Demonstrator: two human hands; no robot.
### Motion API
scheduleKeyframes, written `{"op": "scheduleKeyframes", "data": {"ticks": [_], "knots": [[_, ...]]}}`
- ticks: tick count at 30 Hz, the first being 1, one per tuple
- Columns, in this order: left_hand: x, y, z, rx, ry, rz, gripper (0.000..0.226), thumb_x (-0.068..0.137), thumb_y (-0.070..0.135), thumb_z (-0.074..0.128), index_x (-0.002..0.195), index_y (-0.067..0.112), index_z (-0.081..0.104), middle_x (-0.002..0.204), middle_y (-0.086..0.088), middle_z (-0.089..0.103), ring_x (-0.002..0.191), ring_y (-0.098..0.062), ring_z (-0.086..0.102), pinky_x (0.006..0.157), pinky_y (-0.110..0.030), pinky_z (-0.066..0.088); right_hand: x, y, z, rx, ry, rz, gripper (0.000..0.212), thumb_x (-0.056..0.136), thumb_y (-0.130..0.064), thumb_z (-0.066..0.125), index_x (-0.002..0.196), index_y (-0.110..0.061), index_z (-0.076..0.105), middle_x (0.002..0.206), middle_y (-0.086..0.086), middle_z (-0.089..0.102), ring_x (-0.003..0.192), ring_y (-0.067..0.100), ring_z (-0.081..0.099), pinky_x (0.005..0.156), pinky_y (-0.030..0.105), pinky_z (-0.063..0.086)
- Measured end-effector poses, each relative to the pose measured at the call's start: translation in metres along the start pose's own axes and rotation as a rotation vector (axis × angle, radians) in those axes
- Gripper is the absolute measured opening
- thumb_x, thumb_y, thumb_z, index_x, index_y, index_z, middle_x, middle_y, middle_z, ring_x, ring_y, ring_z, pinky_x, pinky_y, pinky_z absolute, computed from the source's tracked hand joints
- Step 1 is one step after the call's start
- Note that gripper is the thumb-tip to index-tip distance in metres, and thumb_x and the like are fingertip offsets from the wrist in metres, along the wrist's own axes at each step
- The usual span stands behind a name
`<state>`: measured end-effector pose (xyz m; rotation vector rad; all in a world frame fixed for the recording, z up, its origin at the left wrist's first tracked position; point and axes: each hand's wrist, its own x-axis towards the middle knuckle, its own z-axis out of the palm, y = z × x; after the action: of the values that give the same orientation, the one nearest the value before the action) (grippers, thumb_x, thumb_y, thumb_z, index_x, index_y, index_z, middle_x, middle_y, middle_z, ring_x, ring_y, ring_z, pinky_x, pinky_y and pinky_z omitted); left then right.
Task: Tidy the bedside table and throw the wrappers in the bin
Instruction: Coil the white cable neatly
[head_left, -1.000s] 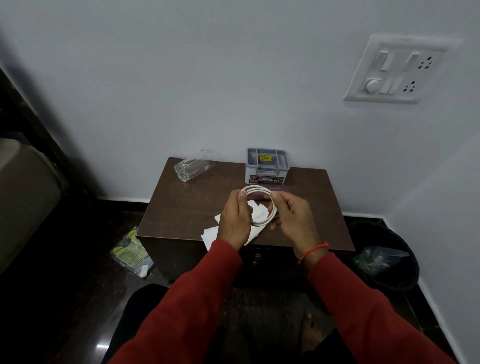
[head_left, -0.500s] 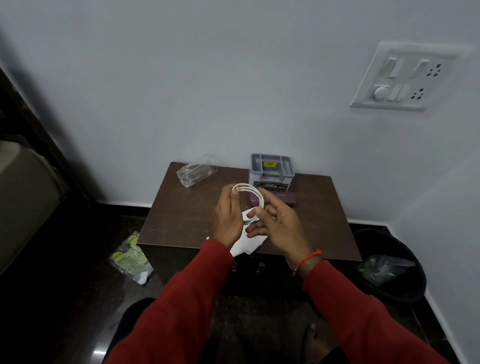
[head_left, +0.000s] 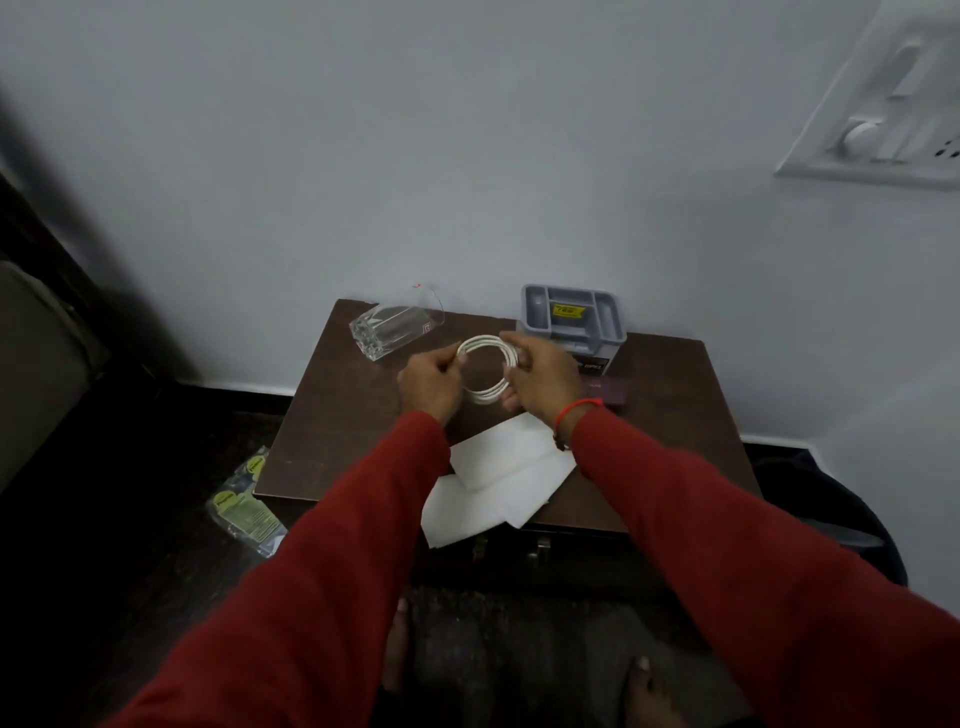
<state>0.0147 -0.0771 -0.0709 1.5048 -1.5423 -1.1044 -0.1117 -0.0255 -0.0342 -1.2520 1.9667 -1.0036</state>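
A white cable (head_left: 485, 397) is coiled into a ring and held above the dark wooden bedside table (head_left: 337, 431). My left hand (head_left: 430, 387) pinches the ring's left side and my right hand (head_left: 543, 382) grips its right side. White paper wrappers (head_left: 498, 478) lie on the table's front edge, partly hanging over it and partly under my forearms. The black bin (head_left: 852, 519) stands on the floor at the right of the table.
A grey compartment organiser (head_left: 571, 317) stands at the table's back against the wall, with a dark purple object (head_left: 610, 392) just right of my right hand. A clear plastic box (head_left: 387, 332) lies at the back left. A green-labelled plastic packet (head_left: 247, 512) lies on the floor, left.
Both hands lifted the cable coil farther from me, toward the organiser, and spread to opposite sides of the ring. The papers under my hands are now uncovered. The camera moved closer.
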Motion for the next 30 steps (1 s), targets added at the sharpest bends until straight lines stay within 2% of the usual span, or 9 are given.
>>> {"op": "scheduleKeyframes", "data": {"ticks": [3,6,10,13,17,20,24,27,30], "knots": [[0.021,-0.011,0.006,-0.1,0.066,-0.137,0.025,0.087,0.027,0.073,0.11,0.02,0.078,0.11,-0.002,0.077,0.109,-0.016,0.069,0.104,-0.028,0.049,0.029,-0.001,0.015,-0.285,0.081,-0.135,0.039,0.084,0.005,0.05,0.119,-0.01,0.061,0.109,0.016,0.07,0.1,0.036,0.065,0.085,0.037,0.053],[0.04,-0.019,0.012,-0.099,0.096,-0.204,0.026,0.084,0.029,0.074,0.107,0.02,0.079,0.105,-0.003,0.079,0.103,-0.02,0.071,0.098,-0.034,0.054,0.051,-0.005,0.028,-0.483,0.041,-0.154,0.034,0.086,0.002,0.045,0.117,-0.005,0.056,0.111,0.024,0.065,0.106,0.041,0.059,0.087,0.041,0.048],[0.062,-0.026,0.015,0.042,0.074,-0.153,0.024,0.088,0.028,0.067,0.104,0.015,0.08,0.093,-0.012,0.079,0.09,-0.032,0.073,0.085,-0.043,0.059,0.067,-0.012,0.04,-0.621,-0.029,-0.2,0.03,0.088,0.003,0.044,0.116,-0.002,0.054,0.113,0.026,0.062,0.105,0.044,0.061,0.085,0.044,0.052],[0.067,-0.024,0.019,0.245,0.011,-0.077,0.026,0.095,0.028,0.057,0.098,0.015,0.079,0.103,-0.018,0.073,0.103,-0.036,0.067,0.091,-0.041,0.054,0.077,-0.014,0.04,-0.729,-0.088,-0.179,0.024,0.091,0.001,0.044,0.113,-0.001,0.053,0.115,0.026,0.059,0.105,0.045,0.061,0.084,0.044,0.05],[0.065,-0.014,0.023,0.461,-0.04,-0.087,0.032,0.1,0.038,0.046,0.115,0.026,0.072,0.131,-0.014,0.052,0.116,-0.039,0.059,0.098,-0.044,0.046,0.085,-0.017,0.034,-0.789,-0.125,-0.133,0.026,0.092,0.001,0.042,0.115,0.001,0.054,0.119,0.026,0.058,0.107,0.045,0.06,0.084,0.044,0.05],[0.062,-0.011,0.027,0.56,-0.065,-0.064,0.036,0.102,0.038,0.041,0.124,0.023,0.065,0.132,-0.013,0.049,0.118,-0.042,0.057,0.098,-0.047,0.044,0.088,-0.022,0.033,-0.817,-0.191,-0.064,0.029,0.093,-0.003,0.047,0.121,0.003,0.054,0.127,0.028,0.055,0.114,0.045,0.058,0.091,0.045,0.049],[0.06,-0.01,0.031,0.625,-0.103,-0.027,0.036,0.103,0.036,0.039,0.125,0.015,0.058,0.132,-0.015,0.051,0.119,-0.042,0.056,0.095,-0.048,0.044,0.082,-0.026,0.032,-0.85,-0.232,-0.041,0.032,0.096,-0.011,0.049,0.125,0.004,0.053,0.131,0.028,0.054,0.119,0.044,0.056,0.095,0.046,0.047],[0.06,-0.012,0.029,0.614,-0.094,-0.018,0.035,0.103,0.036,0.04,0.124,0.013,0.056,0.13,-0.016,0.053,0.12,-0.042,0.056,0.095,-0.048,0.045,0.071,-0.025,0.027,-0.876,-0.202,-0.087,0.036,0.096,-0.01,0.045,0.13,0.004,0.048,0.133,0.028,0.05,0.12,0.045,0.054,0.096,0.048,0.046],[0.057,-0.015,0.027,0.569,-0.08,0.01,0.037,0.102,0.037,0.041,0.123,0.009,0.054,0.13,-0.018,0.054,0.12,-0.043,0.055,0.093,-0.049,0.045,0.061,-0.014,0.022,-0.808,-0.116,-0.256,0.036,0.092,-0.006,0.048,0.128,-0.001,0.049,0.129,0.021,0.051,0.114,0.041,0.058,0.092,0.047,0.05]]}}
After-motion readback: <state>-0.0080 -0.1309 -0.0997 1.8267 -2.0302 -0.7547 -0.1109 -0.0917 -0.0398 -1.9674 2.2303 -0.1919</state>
